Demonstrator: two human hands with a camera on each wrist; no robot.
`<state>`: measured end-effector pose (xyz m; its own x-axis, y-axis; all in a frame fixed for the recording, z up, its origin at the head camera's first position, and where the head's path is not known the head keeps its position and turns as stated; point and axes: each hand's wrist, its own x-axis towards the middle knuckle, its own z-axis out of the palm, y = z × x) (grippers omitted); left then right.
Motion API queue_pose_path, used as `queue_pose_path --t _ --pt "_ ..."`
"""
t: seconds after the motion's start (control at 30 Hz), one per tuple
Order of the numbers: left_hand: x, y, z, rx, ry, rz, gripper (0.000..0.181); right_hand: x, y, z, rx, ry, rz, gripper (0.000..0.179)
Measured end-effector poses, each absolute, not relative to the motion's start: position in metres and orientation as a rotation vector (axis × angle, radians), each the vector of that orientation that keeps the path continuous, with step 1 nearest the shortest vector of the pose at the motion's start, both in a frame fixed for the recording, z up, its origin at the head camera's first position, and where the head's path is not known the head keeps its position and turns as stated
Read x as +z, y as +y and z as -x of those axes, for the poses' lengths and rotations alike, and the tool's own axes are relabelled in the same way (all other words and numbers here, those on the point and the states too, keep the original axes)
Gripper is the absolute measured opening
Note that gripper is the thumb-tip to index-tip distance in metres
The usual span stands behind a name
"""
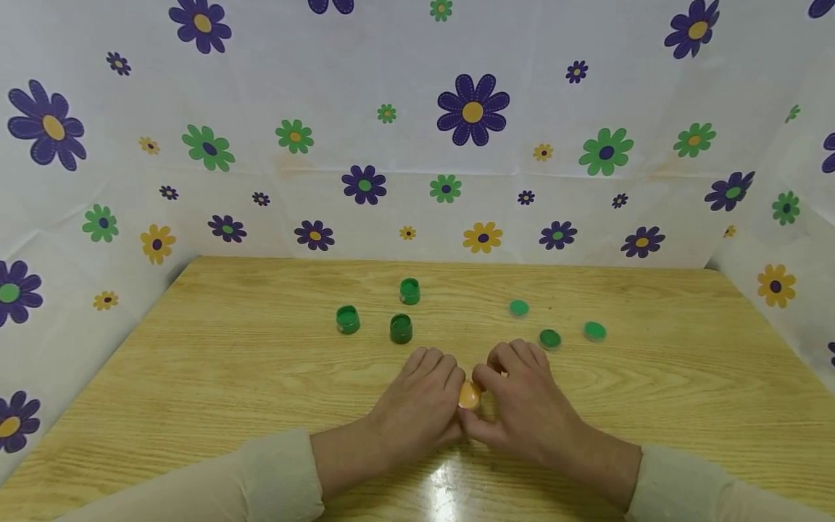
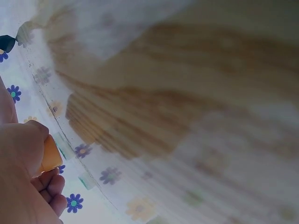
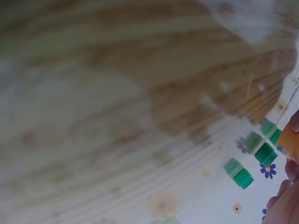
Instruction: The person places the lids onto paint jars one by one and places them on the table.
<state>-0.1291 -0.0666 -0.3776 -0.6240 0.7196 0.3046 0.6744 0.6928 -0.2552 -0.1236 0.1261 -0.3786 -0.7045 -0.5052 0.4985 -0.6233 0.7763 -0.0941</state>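
Observation:
Near the table's front, a small orange paint jar (image 1: 469,396) is between my two hands. My left hand (image 1: 417,399) holds it from the left, fingers curled. From the right, my right hand (image 1: 531,406) pinches it with thumb and bent fingers. Orange also shows beside the hand in the left wrist view, where the jar (image 2: 51,155) is partly covered. In the right wrist view the jar (image 3: 289,143) sits at the edge. The fingers hide much of it, and I cannot tell where lid and body meet.
Three lidless green paint jars (image 1: 401,329) stand behind my left hand. Beyond my right hand lie three green lids (image 1: 550,338), apart from one another. The wooden table (image 1: 196,362) ends at a flower-printed white cloth (image 1: 404,145) at the back and sides.

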Motion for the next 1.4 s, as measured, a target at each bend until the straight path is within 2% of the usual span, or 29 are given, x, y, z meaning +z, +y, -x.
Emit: queue_pose_path --t 0.33,0.6,1.4 --pt "-0.3785 -0.067 0.1293 0.162 -2.508 1.085 0.041 -0.3777 0.1258 0.1226 0.346 -2.542 -0.84 0.037" --pt "-0.3792 -0.0673 0.1297 0.109 -2.503 1.076 0.029 -0.3782 0.1255 0.1236 0.421 -2.51 -0.891 0.028" --pt "-0.3792 -0.0664 0.1298 0.135 -2.493 1.081 0.031 -0.3782 0.1254 0.1234 0.43 -2.508 -0.889 0.025"
